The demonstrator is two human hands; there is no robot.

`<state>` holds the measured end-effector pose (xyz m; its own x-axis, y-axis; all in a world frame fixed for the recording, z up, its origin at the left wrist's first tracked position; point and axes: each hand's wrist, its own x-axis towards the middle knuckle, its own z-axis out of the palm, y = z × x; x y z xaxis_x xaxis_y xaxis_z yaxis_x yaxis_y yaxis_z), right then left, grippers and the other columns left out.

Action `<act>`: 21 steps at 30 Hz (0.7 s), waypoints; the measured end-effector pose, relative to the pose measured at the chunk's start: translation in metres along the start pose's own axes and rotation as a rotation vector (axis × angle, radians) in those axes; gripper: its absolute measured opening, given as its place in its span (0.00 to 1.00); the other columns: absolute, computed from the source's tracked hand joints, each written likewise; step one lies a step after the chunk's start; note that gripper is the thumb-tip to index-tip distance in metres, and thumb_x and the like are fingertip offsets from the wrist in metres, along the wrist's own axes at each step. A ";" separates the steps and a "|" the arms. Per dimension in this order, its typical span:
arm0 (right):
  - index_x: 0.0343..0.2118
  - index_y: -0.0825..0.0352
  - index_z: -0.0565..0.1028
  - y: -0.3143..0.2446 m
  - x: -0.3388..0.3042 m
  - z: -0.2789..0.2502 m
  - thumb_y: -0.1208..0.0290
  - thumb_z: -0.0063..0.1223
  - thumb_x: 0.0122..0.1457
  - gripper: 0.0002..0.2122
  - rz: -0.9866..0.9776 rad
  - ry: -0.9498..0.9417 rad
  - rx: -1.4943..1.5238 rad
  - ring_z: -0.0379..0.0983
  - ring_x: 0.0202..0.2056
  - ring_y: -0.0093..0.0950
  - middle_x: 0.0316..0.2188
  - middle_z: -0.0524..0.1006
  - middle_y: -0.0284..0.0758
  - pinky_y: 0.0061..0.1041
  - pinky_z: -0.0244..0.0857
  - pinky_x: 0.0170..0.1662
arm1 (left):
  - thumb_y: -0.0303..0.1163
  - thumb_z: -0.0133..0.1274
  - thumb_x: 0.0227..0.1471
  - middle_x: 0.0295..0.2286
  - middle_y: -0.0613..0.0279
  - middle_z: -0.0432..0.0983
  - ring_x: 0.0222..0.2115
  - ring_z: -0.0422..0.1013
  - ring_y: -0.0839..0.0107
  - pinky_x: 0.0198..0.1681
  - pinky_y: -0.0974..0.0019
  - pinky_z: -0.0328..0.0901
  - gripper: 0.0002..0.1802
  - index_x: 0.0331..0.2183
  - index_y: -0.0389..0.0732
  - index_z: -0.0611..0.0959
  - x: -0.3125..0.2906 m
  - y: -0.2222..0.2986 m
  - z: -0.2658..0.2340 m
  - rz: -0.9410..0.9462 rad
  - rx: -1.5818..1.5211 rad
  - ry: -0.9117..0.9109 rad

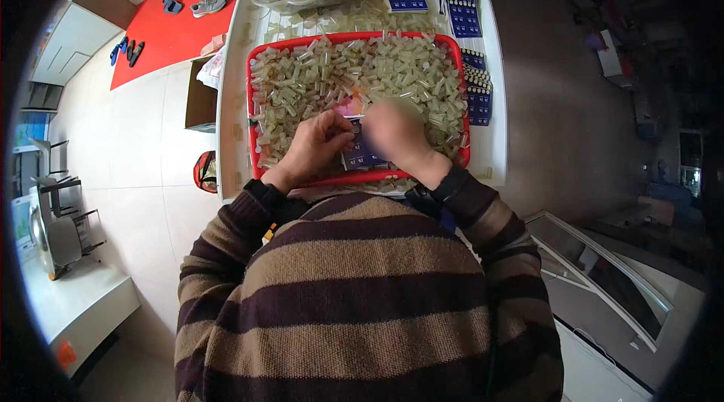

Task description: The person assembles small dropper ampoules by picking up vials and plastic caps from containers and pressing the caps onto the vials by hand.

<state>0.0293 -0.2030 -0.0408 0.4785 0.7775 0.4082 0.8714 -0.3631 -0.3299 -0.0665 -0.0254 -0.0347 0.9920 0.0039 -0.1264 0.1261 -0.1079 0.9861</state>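
The left hand [320, 145] is curled, its thumb and forefinger brought close together at the upper-left part of a blue printed card [358, 157]; whether a small piece sits between the fingertips, I cannot tell. The right hand [400, 138] is bent over the card's other side, but a blur covers its fingers, so I cannot tell whether they are spread, pressed together or pinching something.

The card lies between the two hands, over the near side of a red tray [465, 130]. Short translucent tubes [302, 78] fill the tray to the left of the left hand, to the right of the right hand and beyond both. A patch of pink paper [349, 106] shows among them, just beyond the left hand. Ahead and to the right of the right hand, outside the tray, a fanned stack of blue cards [463, 17] with round pale pieces lies on the white table [494, 85].

The step in hand looks like close fingertip work on the card. From here, the next move seems to call for one hand steadying the card and the other placing its fingertips precisely, without disturbing the loose tubes.
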 end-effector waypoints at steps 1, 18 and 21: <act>0.31 0.66 0.69 -0.001 0.001 -0.003 0.75 0.55 0.51 0.07 0.014 0.014 0.051 0.72 0.29 0.36 0.31 0.71 0.35 0.30 0.68 0.30 | 0.20 0.52 0.52 0.28 0.64 0.73 0.30 0.71 0.77 0.34 0.72 0.68 0.05 0.34 0.33 0.74 0.000 0.000 0.000 -0.001 -0.013 0.004; 0.31 0.71 0.71 -0.006 0.007 -0.008 0.77 0.51 0.55 0.04 0.315 -0.059 0.619 0.70 0.32 0.28 0.29 0.72 0.36 0.25 0.64 0.37 | 0.21 0.51 0.53 0.30 0.64 0.73 0.31 0.71 0.78 0.35 0.73 0.68 0.06 0.36 0.33 0.74 -0.001 -0.002 0.000 -0.029 -0.090 0.003; 0.31 0.71 0.71 -0.005 0.007 -0.006 0.77 0.50 0.56 0.04 0.342 -0.148 0.704 0.69 0.32 0.25 0.28 0.72 0.34 0.24 0.64 0.37 | 0.22 0.51 0.54 0.30 0.64 0.73 0.30 0.70 0.78 0.35 0.73 0.67 0.06 0.36 0.34 0.74 -0.001 -0.002 0.000 -0.026 -0.081 0.001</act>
<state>0.0283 -0.1989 -0.0314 0.6450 0.7593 0.0861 0.3818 -0.2227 -0.8970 -0.0679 -0.0253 -0.0366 0.9884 0.0066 -0.1518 0.1519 -0.0265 0.9880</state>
